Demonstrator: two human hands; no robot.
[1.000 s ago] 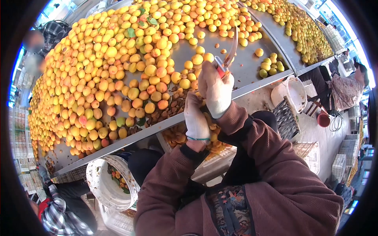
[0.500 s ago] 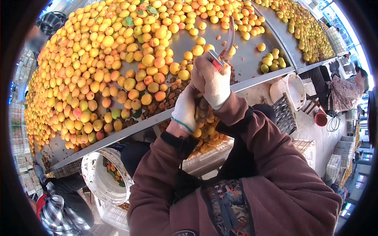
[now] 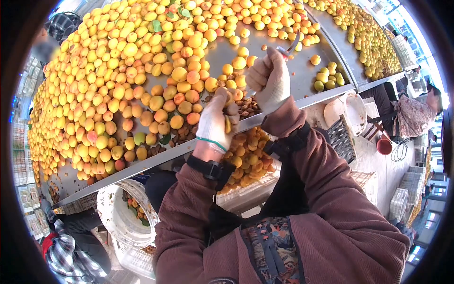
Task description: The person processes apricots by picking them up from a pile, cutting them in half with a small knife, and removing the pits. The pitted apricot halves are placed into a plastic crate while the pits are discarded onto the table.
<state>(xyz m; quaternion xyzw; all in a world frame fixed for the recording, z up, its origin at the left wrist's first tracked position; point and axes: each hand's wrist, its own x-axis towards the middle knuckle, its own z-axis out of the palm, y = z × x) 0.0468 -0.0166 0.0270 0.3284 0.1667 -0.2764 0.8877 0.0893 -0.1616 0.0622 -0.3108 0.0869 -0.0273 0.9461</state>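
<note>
My right hand [image 3: 272, 79], in a whitish knitted glove, is closed round a curved knife [image 3: 294, 45]; the hooked blade points up and away over the metal table. Just left of it and lower, my left hand [image 3: 215, 118], gloved with a green cuff edge, has its stained fingers bent together near the table's front edge. A yellow-orange bit of apricot [image 3: 228, 126] shows under those fingers; the rest is hidden. The hands are apart. Beside them lie loose apricots [image 3: 179, 74] and a heap of brown pits [image 3: 247, 108].
Below the table edge [image 3: 165, 154] a white crate [image 3: 250, 191] holds apricot halves [image 3: 246, 154]. A white bucket [image 3: 106, 208] with scraps stands at left, another white bucket [image 3: 354, 111] at right. Co-workers sit at both sides. Greenish apricots [image 3: 328, 76] lie in a small group.
My hands have come apart: the right one moved slightly right with the knife, its blade now tilted rightward. My left hand shifted left and up, its fingers now more visible.
</note>
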